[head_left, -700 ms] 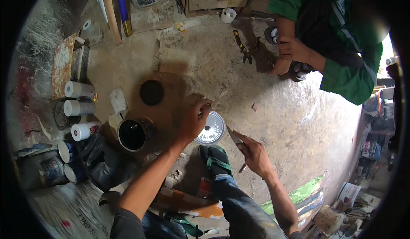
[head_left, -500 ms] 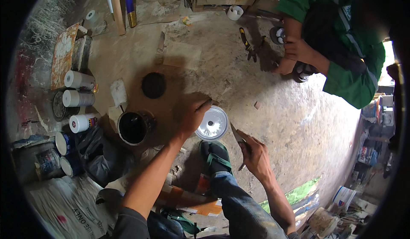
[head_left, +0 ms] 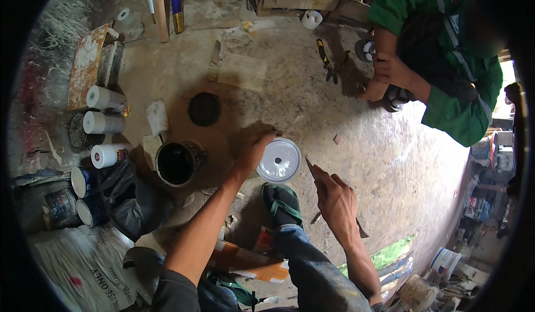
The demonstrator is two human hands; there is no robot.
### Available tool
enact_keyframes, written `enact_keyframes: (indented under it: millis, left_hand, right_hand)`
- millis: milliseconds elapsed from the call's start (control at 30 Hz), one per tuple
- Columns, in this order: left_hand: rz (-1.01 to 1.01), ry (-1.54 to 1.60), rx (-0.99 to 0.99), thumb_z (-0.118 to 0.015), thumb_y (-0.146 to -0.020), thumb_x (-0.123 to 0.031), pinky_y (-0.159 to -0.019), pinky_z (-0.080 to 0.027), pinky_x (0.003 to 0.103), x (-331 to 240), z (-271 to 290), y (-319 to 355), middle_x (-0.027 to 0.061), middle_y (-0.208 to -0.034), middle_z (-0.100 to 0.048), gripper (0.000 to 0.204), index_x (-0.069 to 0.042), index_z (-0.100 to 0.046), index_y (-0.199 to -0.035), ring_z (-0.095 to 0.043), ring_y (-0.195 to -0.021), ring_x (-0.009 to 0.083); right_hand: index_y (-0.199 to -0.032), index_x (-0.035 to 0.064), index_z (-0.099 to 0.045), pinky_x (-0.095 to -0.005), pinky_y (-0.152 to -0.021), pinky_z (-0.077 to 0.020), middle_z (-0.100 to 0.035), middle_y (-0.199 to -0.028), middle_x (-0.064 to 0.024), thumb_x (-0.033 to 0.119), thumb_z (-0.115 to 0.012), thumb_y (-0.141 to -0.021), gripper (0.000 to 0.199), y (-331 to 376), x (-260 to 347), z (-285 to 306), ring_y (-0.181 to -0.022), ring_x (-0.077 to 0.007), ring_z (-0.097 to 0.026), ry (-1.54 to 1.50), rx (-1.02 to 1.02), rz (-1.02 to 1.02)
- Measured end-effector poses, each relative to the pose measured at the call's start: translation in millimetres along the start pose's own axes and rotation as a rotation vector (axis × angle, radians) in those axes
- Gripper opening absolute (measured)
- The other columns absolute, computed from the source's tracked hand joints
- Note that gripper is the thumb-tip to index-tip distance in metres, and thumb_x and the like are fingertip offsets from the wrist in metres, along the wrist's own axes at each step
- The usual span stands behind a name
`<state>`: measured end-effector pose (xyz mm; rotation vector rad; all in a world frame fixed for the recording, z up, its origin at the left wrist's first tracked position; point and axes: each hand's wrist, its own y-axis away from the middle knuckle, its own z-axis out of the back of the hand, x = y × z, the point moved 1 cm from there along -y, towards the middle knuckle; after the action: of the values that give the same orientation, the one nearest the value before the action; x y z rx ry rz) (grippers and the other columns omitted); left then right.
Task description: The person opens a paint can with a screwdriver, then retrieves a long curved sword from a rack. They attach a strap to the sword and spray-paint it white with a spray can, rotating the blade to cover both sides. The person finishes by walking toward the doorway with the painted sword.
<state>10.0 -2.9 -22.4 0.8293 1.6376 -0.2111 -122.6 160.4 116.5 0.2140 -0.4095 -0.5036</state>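
At the far left I see a row of three white cylindrical containers [head_left: 105, 122], all lying on their side near the wall. Below them, a black plastic bag [head_left: 134, 198] is crumpled beside blue cans with pale round ends [head_left: 83, 183], and nearer to the person there is a wrinkled white sack [head_left: 83, 264].

More to the right stands a dark round can with open top [head_left: 197, 157], and its inside looks black. Behind it, a flat dark round disc [head_left: 204, 110] lies on the brown floor [head_left: 301, 83].

Next comes the left hand [head_left: 259, 151] of the person. It lies against the left edge of a round silver metal lid with a dark spot in the middle [head_left: 278, 164]. The fingers are bent and partly hidden, so I cannot tell if they grip the edge. This lid is between the two hands, just beyond a foot in a green sandal [head_left: 283, 203].

On the right side of the lid, the right hand [head_left: 336, 200] is closed around a thin dark blade-like tool [head_left: 311, 168]. Its pointed tip is near the lid, with a small gap between them.

Farther away are pliers with yellow and black handles [head_left: 323, 53]. At the upper right, a co-worker in a green garment [head_left: 457, 120] crouches, one hand on the other forearm.
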Motion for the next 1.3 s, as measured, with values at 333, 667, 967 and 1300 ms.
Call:
enact_keyframes:
  millis: [333, 667, 967, 1300]
  left_hand:
    - [0.042, -0.076, -0.047, -0.05, -0.099, -0.025, -0.087, -0.048, 0.026, 3.2, -2.5, 3.2, 0.0073, -0.102, -0.07, 0.033, 0.001, -0.068, -0.111, -0.064, -0.095, 0.0122]
    - [-0.178, -0.379, -0.087, -0.059, -0.093, -0.022, -0.08, -0.049, 0.032, 18.8, 8.8, -12.0, 0.0072, -0.091, -0.071, 0.025, 0.002, -0.068, -0.093, -0.065, -0.091, 0.0152]
    - [-0.138, -0.33, -0.079, -0.054, -0.091, -0.022, -0.082, -0.047, 0.035, 4.0, 4.1, -5.6, 0.0118, -0.093, -0.067, 0.024, -0.003, -0.068, -0.095, -0.064, -0.09, 0.0238]
    - [-0.133, -0.264, -0.131, -0.056, -0.091, -0.021, -0.086, -0.046, 0.034, 1.5, 1.7, 3.9, 0.0114, -0.096, -0.067, 0.023, -0.003, -0.068, -0.098, -0.063, -0.095, 0.0249]
  right_hand:
    - [-0.133, 0.0202, -0.056, -0.046, -0.069, -0.0528, -0.062, -0.085, -0.0187, 0.012, -0.053, -0.094, 0.041, -1.7, 4.9, -8.9, -0.079, -0.0385, -0.064, 0.062, 0.015, 0.012]
    - [-0.125, 0.0074, -0.063, -0.0352, -0.063, -0.049, -0.066, -0.081, -0.0139, 0.002, -0.062, -0.089, 0.037, -39.9, -24.7, -5.2, -0.066, -0.0225, -0.06, -0.319, 0.082, 0.292]
    - [-0.129, 0.0037, -0.061, -0.0231, -0.055, -0.0312, -0.044, -0.069, 0.0081, 0.008, -0.066, -0.092, 0.037, -88.9, -101.2, -43.2, -0.063, -0.0051, -0.035, -0.827, 0.576, 0.214]
    - [-0.123, 0.0145, -0.062, -0.0467, -0.075, -0.0523, -0.066, -0.098, -0.0227, 0.01, -0.061, -0.091, 0.032, -10.1, -18.6, -27.2, -0.09, -0.0424, -0.063, -0.307, 0.068, 0.017]
